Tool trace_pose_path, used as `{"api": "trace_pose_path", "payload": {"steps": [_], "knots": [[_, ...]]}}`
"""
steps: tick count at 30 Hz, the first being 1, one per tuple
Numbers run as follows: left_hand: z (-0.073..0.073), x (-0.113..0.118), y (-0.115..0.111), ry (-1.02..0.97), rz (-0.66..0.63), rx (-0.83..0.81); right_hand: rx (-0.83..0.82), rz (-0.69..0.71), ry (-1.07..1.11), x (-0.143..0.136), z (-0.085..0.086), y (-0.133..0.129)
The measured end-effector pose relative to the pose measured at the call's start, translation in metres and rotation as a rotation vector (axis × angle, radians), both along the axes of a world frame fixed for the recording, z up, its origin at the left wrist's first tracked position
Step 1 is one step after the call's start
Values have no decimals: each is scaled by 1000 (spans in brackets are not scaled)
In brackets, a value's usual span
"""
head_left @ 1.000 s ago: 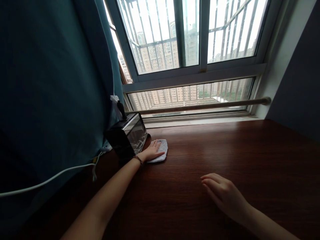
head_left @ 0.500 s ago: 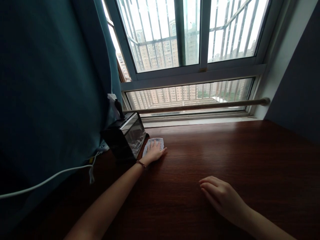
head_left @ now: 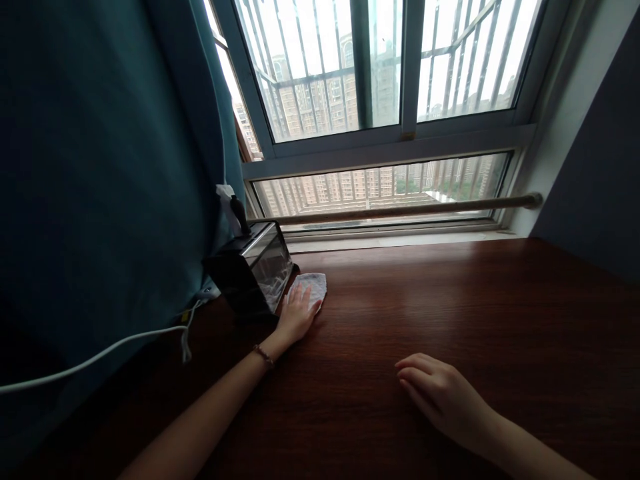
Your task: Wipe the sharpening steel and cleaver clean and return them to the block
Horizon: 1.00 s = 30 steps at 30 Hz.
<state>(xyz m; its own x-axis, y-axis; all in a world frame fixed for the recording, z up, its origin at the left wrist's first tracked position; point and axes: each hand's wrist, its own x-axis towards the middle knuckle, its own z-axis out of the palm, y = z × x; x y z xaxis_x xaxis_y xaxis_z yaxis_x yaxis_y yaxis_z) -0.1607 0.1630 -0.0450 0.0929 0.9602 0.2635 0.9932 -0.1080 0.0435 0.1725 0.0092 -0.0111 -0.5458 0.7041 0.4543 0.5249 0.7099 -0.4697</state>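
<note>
My left hand [head_left: 297, 315] lies flat with its fingers apart, the fingertips on the near left part of a pale, thin cloth [head_left: 316, 285]. The cloth rests on the dark reddish-brown wooden tabletop [head_left: 400, 293], just right of a black tissue box [head_left: 240, 283] with a see-through side. A beaded bracelet circles the left wrist. Farther right and nearer to me, my right hand [head_left: 440, 393] rests on the wood, fingers loosely extended and side by side. Nothing shows in it; its palm is hidden.
A white tissue [head_left: 226, 200] and a dark upright object [head_left: 239, 215] stick up from the tissue box. A white cable [head_left: 100, 360] runs along the left, below a dark blue-green curtain [head_left: 125, 167]. Behind the tabletop are a rail [head_left: 400, 212] and a barred window.
My left hand has drawn back toward me and slightly left, so more of the cloth's far part shows. The cloth has barely shifted. My right hand stays in place.
</note>
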Motion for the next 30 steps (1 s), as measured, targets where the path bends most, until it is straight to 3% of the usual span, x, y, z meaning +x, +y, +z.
{"api": "trace_pose_path", "payload": {"steps": [6,14,22,25,28,30], "knots": [[-4,-25,-22,31,-82,0,-49,29,-36,-4,-7,-1],[-8,-25,-19,44,-32,5,-46,33,-42,-3,-4,-3],[-5,-25,-22,50,-52,-25,-31,62,-71,-5,-14,-1],[6,-11,-23,45,-110,-53,5,91,-91,-11,-13,-5],[34,26,-42,27,-220,-71,2,178,-143,-20,-11,-10],[57,60,-72,-54,-455,-89,-4,327,-192,-28,-12,-12]]}}
